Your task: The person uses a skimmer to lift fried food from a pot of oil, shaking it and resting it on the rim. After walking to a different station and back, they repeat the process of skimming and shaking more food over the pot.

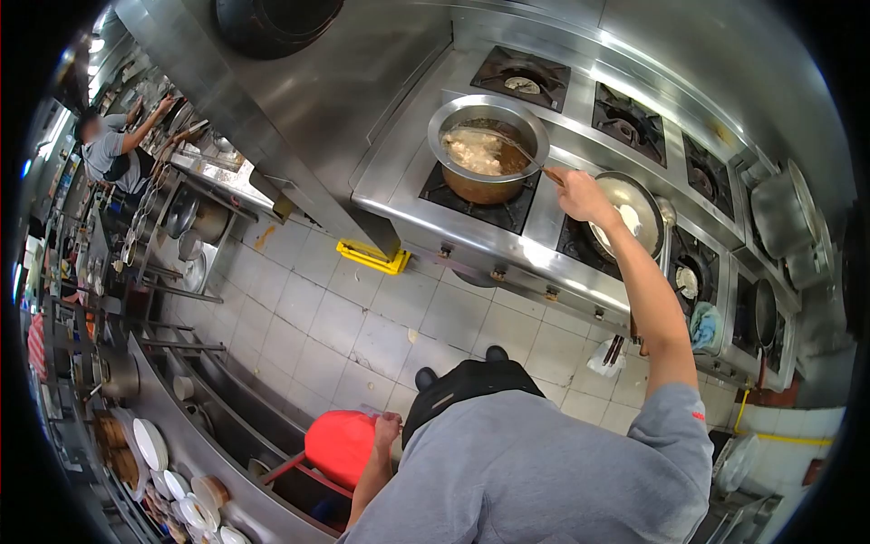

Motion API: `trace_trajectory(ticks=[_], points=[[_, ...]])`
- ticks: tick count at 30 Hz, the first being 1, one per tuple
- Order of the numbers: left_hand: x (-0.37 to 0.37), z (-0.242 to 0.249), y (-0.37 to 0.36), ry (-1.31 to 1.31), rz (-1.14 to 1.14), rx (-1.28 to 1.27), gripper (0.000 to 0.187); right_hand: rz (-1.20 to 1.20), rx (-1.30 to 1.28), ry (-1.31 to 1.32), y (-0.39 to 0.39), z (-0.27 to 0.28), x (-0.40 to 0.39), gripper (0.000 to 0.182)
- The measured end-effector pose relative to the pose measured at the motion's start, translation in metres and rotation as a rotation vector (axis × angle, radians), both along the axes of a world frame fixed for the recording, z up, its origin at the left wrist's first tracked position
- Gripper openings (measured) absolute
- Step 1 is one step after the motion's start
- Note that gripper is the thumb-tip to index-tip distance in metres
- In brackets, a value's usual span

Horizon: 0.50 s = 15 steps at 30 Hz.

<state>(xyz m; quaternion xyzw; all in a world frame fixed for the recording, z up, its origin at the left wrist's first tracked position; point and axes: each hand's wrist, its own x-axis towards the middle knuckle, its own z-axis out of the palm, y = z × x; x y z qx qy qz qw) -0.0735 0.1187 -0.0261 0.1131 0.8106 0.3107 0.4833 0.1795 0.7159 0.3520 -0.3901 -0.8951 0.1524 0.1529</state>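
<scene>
My right hand [581, 195] is closed round the wooden handle of a long metal utensil [518, 152], probably a skimmer. Its far end reaches into a wide metal pot [533, 115], where pale, battered-looking food [475, 150] lies in bubbling brown oil. Below my right forearm, a pan [620, 193] of pale liquid with a white piece in it sits on the neighbouring burner. Down by my left side, my left hand [388, 428] has curled fingers at the edge of a red rounded thing [342, 451]; I cannot tell what they grip.
Several burners [627, 122] line the steel range. A blue cloth [705, 324] hangs at its front edge, near another pan [762, 311]. A yellow object [373, 257] is by the partition's foot. Plates [150, 444] stand on the lower-left counter. Another person [118, 150] works at the far left.
</scene>
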Motion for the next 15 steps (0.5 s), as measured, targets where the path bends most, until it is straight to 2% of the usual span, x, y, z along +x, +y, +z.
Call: trace_trajectory(ticks=[2, 5, 8, 10, 15], points=[[0.004, 0.011, 0.001, 0.051, -0.069, -0.002, 0.017, 0.022, -0.009, -0.013, 0.003, 0.003, 0.000, 0.036], [0.005, 0.007, -0.005, 0.063, -0.097, 0.023, 0.016, 0.051, -0.015, -0.050, 0.008, 0.011, 0.001, 0.034], [0.000, -0.017, -0.017, 0.111, -0.118, 0.043, 0.016, 0.059, -0.023, -0.105, 0.006, 0.029, 0.000, 0.030], [-0.001, -0.012, -0.013, 0.053, -0.088, -0.003, 0.017, 0.037, -0.064, -0.160, 0.003, 0.050, -0.001, 0.030], [-0.001, -0.009, -0.008, 0.015, -0.004, -0.043, 0.017, -0.099, -0.431, -0.268, 0.022, 0.083, -0.003, 0.029]])
